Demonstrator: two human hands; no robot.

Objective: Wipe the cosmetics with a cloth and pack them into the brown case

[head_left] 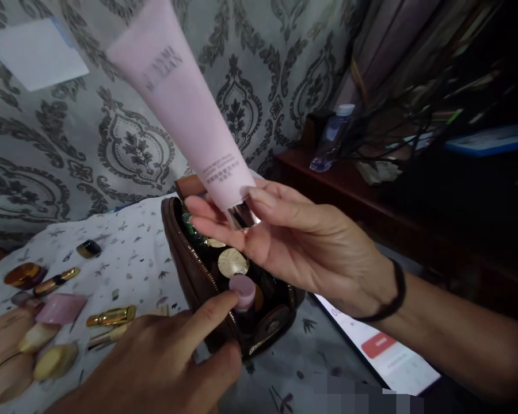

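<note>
My right hand (302, 241) holds a pink squeeze tube (194, 115) by its shiny metallic cap, thumb on one side and fingers on the other. The tube leans up to the left, dark lettering showing, above an unzipped brown cosmetic bag (183, 259). Lower down, my left hand (164, 351) is open at the bag's near side, index finger stretched out and thumb apart. That fingertip reaches a small pink-lidded container (242, 290) inside; whether it presses on it I cannot tell. A round gold lid (233, 263) sits beside that container. Other contents are partly hidden by my right hand.
On the patterned white cloth at left lie a gold tube (111, 316), a pink item (61, 309), sponges (55, 361) and a small black item (88, 248). A lit phone or tablet (384, 345) lies under my right forearm. A plastic bottle (333, 138) stands on the dark-red table.
</note>
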